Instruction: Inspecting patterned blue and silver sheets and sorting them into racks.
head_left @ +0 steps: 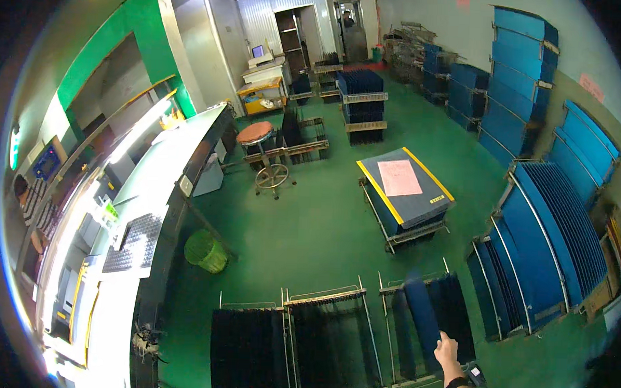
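My right hand (446, 350) reaches in from the lower right, a dark band around its wrist. Its fingers are closed on the near edge of a thin dark-blue panel (422, 314). The panel stands on edge in a wire rack (384, 313), and its far end is smeared by motion. Right beside it in that rack stand several darker panels (455, 305). To the left, two more racks hold black panels (250, 349). A small dark device (476, 375) lies near my wrist. My left hand is out of view.
A lit workbench (126, 276) runs along the left, with a green basket (206, 250) at its foot. Ahead stands a low cart (392, 217) bearing a pink sheet (400, 178). Stacked blue panels (542, 229) line the right. A round stool (255, 132) stands farther off.
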`<state>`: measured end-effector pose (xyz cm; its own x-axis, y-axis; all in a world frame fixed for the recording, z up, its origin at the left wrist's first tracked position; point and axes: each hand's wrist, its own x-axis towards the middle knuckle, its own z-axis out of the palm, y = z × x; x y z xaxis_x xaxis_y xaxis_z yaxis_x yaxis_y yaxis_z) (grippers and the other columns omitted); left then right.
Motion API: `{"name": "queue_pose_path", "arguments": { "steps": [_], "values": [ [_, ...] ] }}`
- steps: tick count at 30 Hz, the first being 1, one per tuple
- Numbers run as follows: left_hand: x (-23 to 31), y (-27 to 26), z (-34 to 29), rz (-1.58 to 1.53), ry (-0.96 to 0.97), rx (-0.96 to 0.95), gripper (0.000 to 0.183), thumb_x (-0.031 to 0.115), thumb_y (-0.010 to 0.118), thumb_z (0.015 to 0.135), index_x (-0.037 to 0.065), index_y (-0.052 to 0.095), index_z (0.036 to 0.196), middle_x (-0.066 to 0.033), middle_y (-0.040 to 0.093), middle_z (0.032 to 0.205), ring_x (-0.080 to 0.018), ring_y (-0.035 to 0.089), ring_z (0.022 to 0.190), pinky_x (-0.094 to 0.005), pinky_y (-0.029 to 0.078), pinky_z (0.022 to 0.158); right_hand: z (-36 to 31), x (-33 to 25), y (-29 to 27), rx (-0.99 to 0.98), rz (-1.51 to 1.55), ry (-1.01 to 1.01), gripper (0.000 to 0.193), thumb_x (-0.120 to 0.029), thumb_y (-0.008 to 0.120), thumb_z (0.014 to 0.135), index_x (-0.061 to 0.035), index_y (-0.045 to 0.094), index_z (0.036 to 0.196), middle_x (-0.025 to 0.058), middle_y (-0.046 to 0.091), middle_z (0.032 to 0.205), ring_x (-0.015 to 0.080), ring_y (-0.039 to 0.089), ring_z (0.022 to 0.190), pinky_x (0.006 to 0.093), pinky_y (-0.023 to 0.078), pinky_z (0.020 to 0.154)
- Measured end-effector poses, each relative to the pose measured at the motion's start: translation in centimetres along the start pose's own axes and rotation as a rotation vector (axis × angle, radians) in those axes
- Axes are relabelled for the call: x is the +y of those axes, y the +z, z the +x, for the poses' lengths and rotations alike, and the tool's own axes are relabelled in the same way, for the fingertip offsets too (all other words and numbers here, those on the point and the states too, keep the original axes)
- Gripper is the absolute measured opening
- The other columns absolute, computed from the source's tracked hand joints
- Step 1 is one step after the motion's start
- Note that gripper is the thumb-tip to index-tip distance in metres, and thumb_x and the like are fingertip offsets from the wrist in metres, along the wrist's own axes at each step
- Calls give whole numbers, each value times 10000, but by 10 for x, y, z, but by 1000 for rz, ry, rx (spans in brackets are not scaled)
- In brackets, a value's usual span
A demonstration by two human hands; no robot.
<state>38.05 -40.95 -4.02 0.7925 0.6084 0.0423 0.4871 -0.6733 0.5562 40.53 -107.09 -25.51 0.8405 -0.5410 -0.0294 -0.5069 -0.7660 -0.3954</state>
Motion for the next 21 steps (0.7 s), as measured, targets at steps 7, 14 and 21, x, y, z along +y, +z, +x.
{"name": "queue_pose_path", "arguments": {
  "steps": [7, 14, 21],
  "values": [
    [-2, 2, 3, 34, -3, -1, 197, 156, 526, 863, 18, 573, 995, -104, 616, 792, -251, 578, 581, -333, 460, 442, -20, 27, 13, 87, 61, -67, 370, -50, 617, 739, -3, 571, 1104, 243, 604, 715, 427, 584, 663, 501, 453, 617],
    [-7, -24, 6, 92, 43, 53, 206, 151, 521, 860, 17, 568, 1009, -113, 619, 806, -262, 579, 589, -338, 458, 443, 7, 20, 19, 11, 129, 1, 380, -70, 608, 761, -22, 552, 1135, 242, 614, 784, 415, 591, 722, 497, 467, 654],
    [-15, -32, 9, 148, 41, 60, 217, 146, 516, 856, 16, 563, 1023, -121, 623, 821, -274, 580, 596, -343, 457, 443, 7, 13, 20, -84, 104, 89, 376, -68, 584, 774, -43, 560, 1148, 233, 628, 822, 406, 604, 783, 474, 490, 716]
  ]
}}
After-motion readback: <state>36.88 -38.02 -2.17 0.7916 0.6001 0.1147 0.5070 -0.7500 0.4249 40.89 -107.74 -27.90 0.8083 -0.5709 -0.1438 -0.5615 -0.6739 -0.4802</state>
